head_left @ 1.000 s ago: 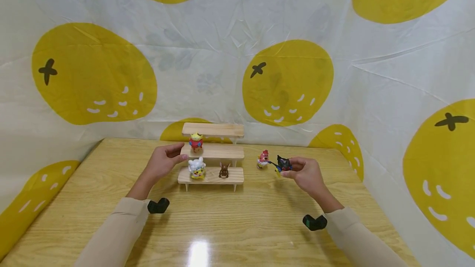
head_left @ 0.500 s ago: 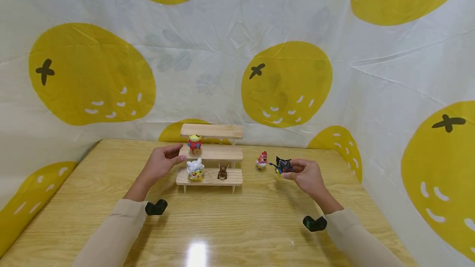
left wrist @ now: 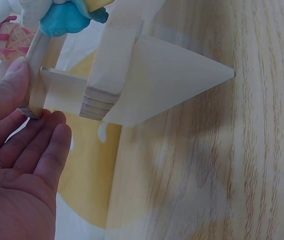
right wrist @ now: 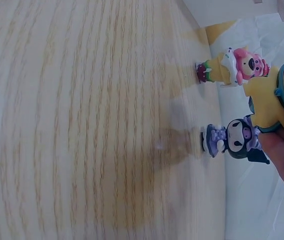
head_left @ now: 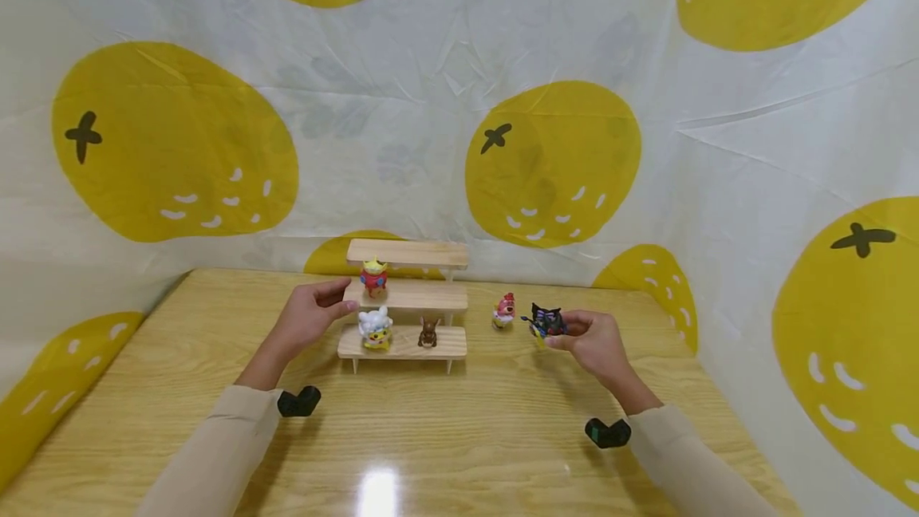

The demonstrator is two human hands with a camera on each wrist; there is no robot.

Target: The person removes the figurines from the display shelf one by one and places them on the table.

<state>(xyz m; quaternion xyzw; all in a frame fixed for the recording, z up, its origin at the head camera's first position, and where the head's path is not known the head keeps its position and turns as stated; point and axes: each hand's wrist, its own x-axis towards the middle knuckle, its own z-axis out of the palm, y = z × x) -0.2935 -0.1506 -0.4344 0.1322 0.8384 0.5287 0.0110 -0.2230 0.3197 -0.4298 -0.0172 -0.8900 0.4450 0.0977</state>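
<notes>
My left hand (head_left: 309,316) holds the left end of the wooden three-step display shelf (head_left: 431,294). In the left wrist view the thumb lies on top of the middle plank (left wrist: 35,85) with fingers curled beneath. My right hand (head_left: 592,341) pinches a yellow figurine (right wrist: 267,97) with dark green trim and red spots, raised above the table. Beyond it stands a black-hooded figurine (right wrist: 237,137) with a white face and purple clothes, overlapped by the held one in the head view. A pink bear figurine (head_left: 504,311) stands on the table to its left.
On the bottom step are a white-hooded yellow figurine (head_left: 376,329) and a small brown figurine (head_left: 427,332). A red and blue figurine (head_left: 374,278) with a yellow top occupies the middle step. Behind the wooden table (head_left: 445,437) hangs a fruit-print cloth (head_left: 402,142).
The head view has shifted slightly. Both hands keep nearly the same places, and purple now shows on the black-hooded figurine beside the right fingers.
</notes>
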